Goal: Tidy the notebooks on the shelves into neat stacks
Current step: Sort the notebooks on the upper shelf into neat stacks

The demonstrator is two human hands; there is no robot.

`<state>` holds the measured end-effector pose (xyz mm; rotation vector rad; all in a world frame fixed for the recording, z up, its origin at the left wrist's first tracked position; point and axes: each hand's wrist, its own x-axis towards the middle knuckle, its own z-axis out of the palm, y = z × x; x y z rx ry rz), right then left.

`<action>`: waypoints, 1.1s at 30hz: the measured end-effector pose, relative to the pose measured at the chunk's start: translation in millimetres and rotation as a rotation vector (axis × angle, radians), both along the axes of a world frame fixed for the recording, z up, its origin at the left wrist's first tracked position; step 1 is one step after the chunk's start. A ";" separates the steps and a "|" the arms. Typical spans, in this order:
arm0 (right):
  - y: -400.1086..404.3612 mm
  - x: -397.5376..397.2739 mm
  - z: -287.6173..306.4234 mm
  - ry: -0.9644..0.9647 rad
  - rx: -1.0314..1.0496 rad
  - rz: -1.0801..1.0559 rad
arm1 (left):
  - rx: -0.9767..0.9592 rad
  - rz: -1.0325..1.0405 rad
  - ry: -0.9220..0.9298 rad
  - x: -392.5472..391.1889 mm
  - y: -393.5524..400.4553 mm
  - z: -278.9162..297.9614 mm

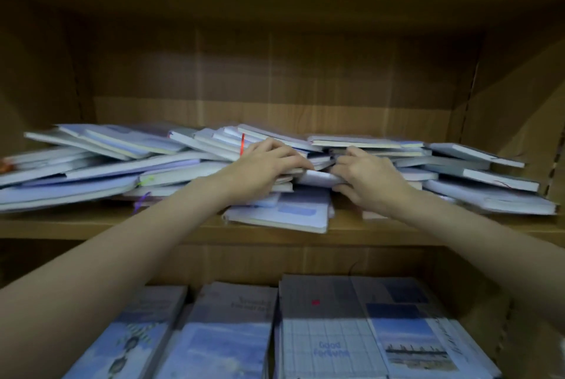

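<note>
A dim wooden bookcase. The upper shelf (91, 227) carries a loose, slanting heap of notebooks (101, 164). At its middle the left hand (269, 164) and right hand (365, 180) grip a few together. Below that shelf, stacks (305, 332) look neat already. Titles blur; those stacks are cropped.

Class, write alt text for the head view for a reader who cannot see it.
Two bare hands, the left hand and right hand, reach into a jumbled pile of notebooks on a wooden shelf. Below, more notebooks lie in neater stacks.
</note>
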<state>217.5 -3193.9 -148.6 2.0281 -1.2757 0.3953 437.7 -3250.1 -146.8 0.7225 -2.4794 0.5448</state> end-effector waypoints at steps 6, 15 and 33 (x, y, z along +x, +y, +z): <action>10.5 -5.4 35.8 -0.244 0.108 0.062 | 0.142 -0.139 0.108 -0.7 -13.5 14.0; 82.3 -0.7 93.5 -0.391 -0.092 0.135 | 0.335 -0.077 0.103 -12.0 -2.8 11.7; 147.5 133.6 -17.1 -1.256 0.678 0.290 | 1.287 -0.340 0.958 40.1 194.1 -79.2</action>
